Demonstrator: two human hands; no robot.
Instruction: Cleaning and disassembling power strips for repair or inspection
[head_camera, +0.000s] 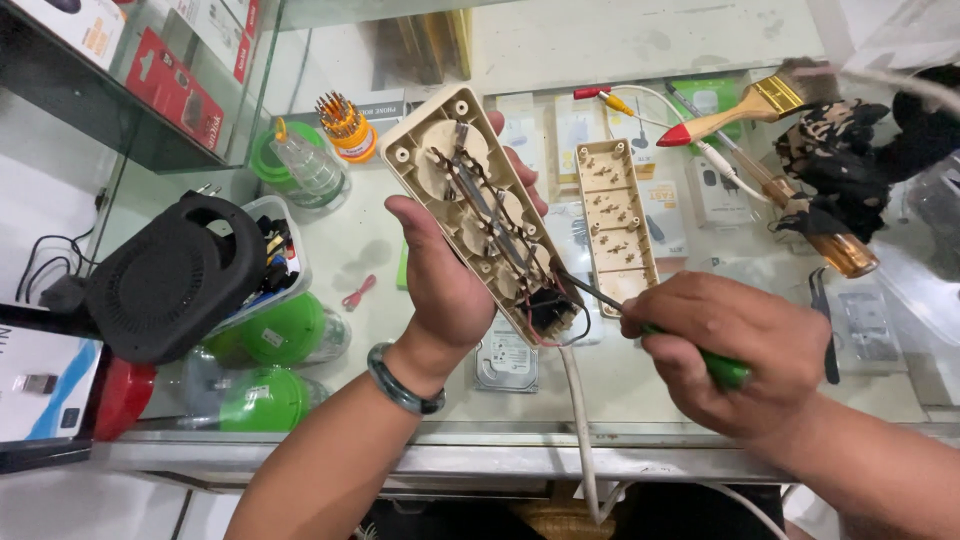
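Beige power strip (480, 200) rests in left hand (445, 285), screwdriver (640, 318) in right hand (735, 350).

The right hand (735, 350) swallows most of the green-handled screwdriver (728, 372); its tip vanishes among the wires at six o'clock of the open power strip (480, 210). At two o'clock, the paintbrush (745, 108) bristles blur out. The white cable (580, 430) runs off the bottom edge.

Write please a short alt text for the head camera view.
A left hand holds an opened beige power strip over a glass counter while the right hand pokes a green-handled screwdriver into its wiring; the removed cover lies nearby.
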